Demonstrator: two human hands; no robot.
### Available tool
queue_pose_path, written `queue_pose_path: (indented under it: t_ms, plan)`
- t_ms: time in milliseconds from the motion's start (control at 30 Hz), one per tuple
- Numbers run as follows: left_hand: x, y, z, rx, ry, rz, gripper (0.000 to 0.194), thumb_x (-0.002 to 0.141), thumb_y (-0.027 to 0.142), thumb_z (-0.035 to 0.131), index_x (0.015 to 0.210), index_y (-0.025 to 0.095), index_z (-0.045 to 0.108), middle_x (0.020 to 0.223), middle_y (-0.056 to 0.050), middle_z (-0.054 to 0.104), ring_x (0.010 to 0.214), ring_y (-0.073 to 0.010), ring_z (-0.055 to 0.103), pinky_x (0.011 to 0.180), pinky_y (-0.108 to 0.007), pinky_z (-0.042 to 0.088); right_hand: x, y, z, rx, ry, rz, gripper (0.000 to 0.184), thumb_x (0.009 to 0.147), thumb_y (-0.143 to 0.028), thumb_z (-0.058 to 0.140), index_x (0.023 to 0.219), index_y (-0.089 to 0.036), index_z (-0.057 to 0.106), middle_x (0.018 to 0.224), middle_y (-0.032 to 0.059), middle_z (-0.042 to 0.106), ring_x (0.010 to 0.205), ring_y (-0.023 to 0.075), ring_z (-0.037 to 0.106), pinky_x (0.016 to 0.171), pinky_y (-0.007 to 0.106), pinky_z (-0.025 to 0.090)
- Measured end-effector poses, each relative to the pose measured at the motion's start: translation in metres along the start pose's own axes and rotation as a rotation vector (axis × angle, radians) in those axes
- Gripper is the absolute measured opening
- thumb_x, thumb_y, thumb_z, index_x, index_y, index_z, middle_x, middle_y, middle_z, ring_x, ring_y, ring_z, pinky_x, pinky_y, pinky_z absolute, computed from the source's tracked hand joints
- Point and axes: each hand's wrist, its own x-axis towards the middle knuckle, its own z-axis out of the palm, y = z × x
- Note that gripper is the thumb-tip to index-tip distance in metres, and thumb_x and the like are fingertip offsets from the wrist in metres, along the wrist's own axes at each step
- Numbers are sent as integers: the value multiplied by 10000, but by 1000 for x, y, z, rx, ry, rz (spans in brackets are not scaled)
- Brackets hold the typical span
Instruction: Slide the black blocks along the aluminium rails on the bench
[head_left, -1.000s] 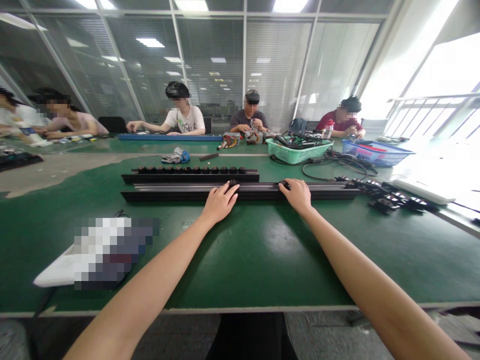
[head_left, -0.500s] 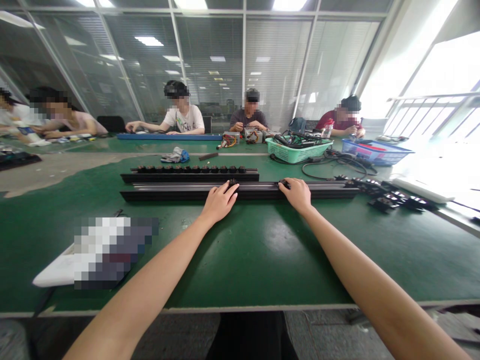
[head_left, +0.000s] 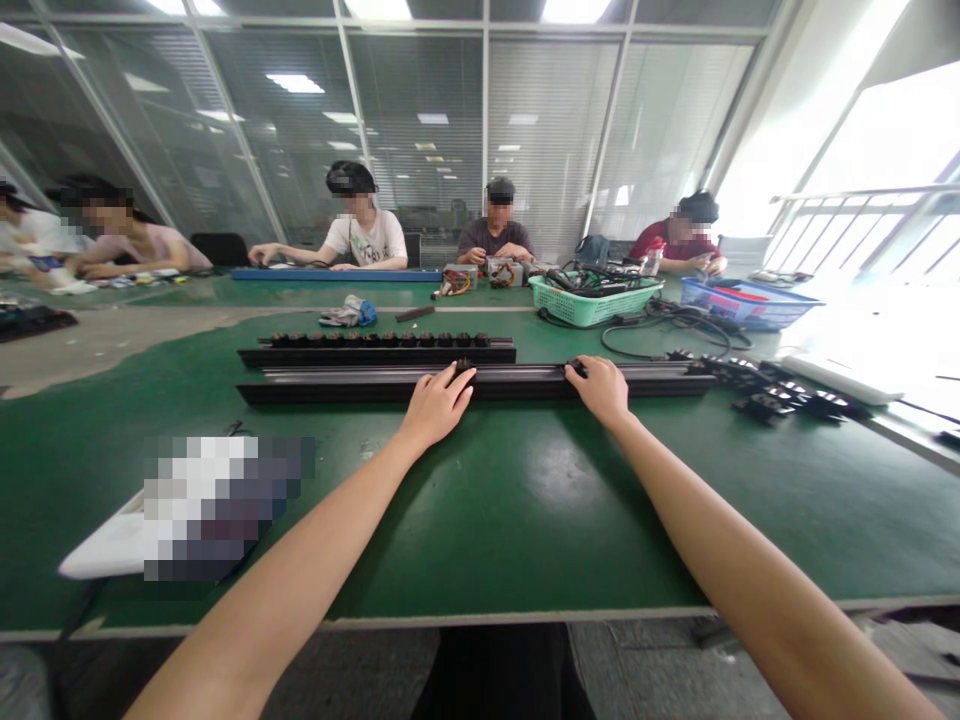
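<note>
A long black rail with a metal strip along it lies across the green table in front of me. Around a small black module near the rail's middle, the fingers of my left hand are closed. My right hand grips another small black module farther right on the same rail. Its fingers partly cover that module. Just behind lies a second black rail, shorter to the right, with a row of several similar modules along it. More loose black modules are heaped past the rail's right end.
A white device, partly pixelated, lies front left. Behind the rails are a grey-blue glove, a green basket of cables and a blue basket. Black cables trail on the table. Several people work along the far side.
My right hand has slid a little to the right along the rail with its module, widening the gap between my hands. My left hand has stayed nearly in place.
</note>
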Motion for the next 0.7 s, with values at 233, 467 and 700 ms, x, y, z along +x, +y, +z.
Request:
queue_pose_path:
  t_ms: [233, 467, 700]
  plan:
    - [0, 1, -1, -14, -6, -8, 484, 1112, 377, 347, 1520, 245, 570, 1581, -144, 548, 1417, -281, 570, 1152, -463, 430, 0, -1, 0, 15, -1, 0, 368, 990, -411, 530, 1137, -186, 782, 1149, 142, 762, 1080, 291, 651, 932, 371, 459]
    - [0, 1, -1, -12, -7, -11, 485, 1111, 378, 345, 1520, 246, 569, 1579, -143, 551, 1420, -277, 567, 1156, -466, 428, -1, -1, -1, 27, -3, 2, 362, 984, -407, 535, 1141, -192, 780, 1156, 135, 760, 1078, 285, 649, 930, 367, 457]
    - [0, 1, -2, -22, -13, -7, 487, 1111, 380, 345, 1521, 241, 567, 1585, -144, 545, 1439, -283, 548, 1157, -476, 427, 0, 0, 1, 9, 3, -5, 370, 990, -405, 525, 1139, -181, 777, 1136, 145, 761, 1072, 291, 648, 929, 369, 455]
